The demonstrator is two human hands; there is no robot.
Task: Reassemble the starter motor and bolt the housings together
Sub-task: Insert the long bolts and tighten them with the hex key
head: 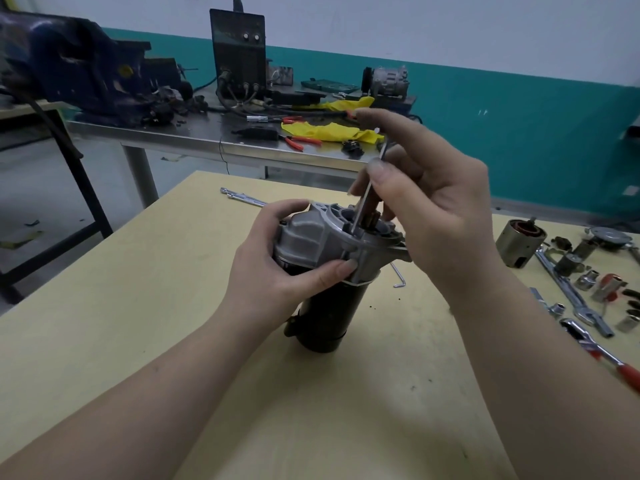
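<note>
the starter motor (pixel 322 271) was stood upright near the middle of the desk (pixel 138 306), its black cylindrical body down and its grey aluminium housing (pixel 311 237) on top. the housing was gripped by the left hand (pixel 277 268), with the fingers curled round its far side and the thumb pressed against its near face. a thin hex key (pixel 367 192) was pinched between thumb and fingers of the right hand (pixel 433 209), which was held above the housing; the key's lower end was set down into the housing's top face, beside the pinion opening. a second small hex key (pixel 398 277) was lain on the desk just right of the motor. along the right edge of the desk a field coil casing (pixel 519 242), several sockets (pixel 587 279), a spanner (pixel 561 278) and a red-handled ratchet (pixel 595 348) were spread. an extension bar (pixel 242 196) was lain near the far edge. behind the desk, a steel bench (pixel 207 140) was seen carrying a blue vise (pixel 79 64), a welder (pixel 239 53) and yellow rags (pixel 329 129).
</note>
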